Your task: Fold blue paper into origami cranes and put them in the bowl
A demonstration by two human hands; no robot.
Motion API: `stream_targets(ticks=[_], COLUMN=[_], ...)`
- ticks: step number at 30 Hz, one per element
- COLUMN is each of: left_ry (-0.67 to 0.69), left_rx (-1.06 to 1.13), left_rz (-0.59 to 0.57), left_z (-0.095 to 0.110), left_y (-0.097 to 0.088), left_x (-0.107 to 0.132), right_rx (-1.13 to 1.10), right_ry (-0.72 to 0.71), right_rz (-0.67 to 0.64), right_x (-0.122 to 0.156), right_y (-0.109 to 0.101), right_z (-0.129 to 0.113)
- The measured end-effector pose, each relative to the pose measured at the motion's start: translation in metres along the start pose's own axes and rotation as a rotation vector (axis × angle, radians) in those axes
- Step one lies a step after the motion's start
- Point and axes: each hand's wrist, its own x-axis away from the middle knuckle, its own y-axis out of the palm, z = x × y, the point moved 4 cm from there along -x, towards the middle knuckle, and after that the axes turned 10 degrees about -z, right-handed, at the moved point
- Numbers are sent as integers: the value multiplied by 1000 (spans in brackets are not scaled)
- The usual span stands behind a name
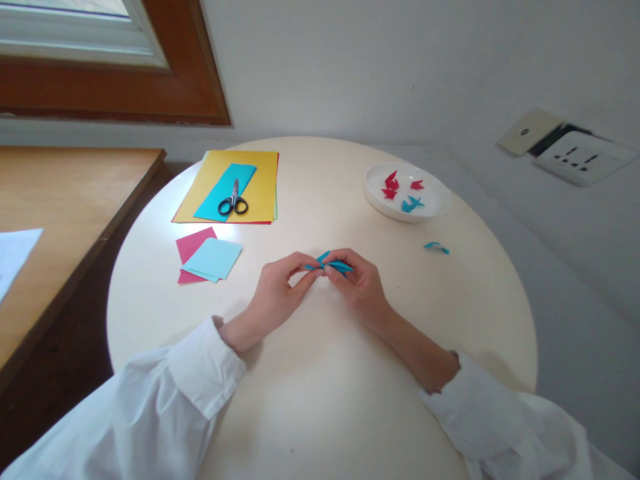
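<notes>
White sleeves [205, 370] come in nearest, and here are the two hands over the middle of the round table [310, 400], with a small folded blue paper [342, 267] right between them. The left hand [277, 287] has thumb and forefinger nearly closed, pinching the paper's left end; the right hand [364, 287] has thumb and fingertips drawn together on the other end, covering part of it, so how the tucked fingers sit I cannot tell. This should be next to weightless, thin and springy, crisp along its creases yet easy to crush or tear, with a smooth face that might slide under a loose grip. The best hold looks to be a light pinch on the thick, layered folds near the centre, sparing the thin points. A little farther out, pale blue squares [213, 259] overlap pink squares [194, 244] on the left, and a curled blue strip [437, 247] lies on the right. Beyond them, scissors [240, 205] rest on coloured sheets [263, 190], and a white dish [395, 212] holds red folded pieces [392, 182] and blue folded pieces [411, 205].
</notes>
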Motion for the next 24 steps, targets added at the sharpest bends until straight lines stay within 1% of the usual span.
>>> stream_targets(ticks=[5, 12, 14, 21, 24], left_ry=[-30, -49, -84, -282, -340], left_rx=[48, 73, 115, 358, 434], left_rz=[39, 30, 29, 24, 16], left_z=[0, 1, 1, 1, 1], left_y=[-2, -1, 0, 0, 1], left_x=[0, 0, 0, -3, -3], right_rx=[17, 60, 91, 157, 191], right_ry=[25, 62, 59, 17, 9], right_rz=[51, 109, 130, 187, 206], right_x=[1, 1, 2, 4, 5], right_y=[-2, -1, -1, -1, -1], right_z=[0, 1, -1, -6, -8])
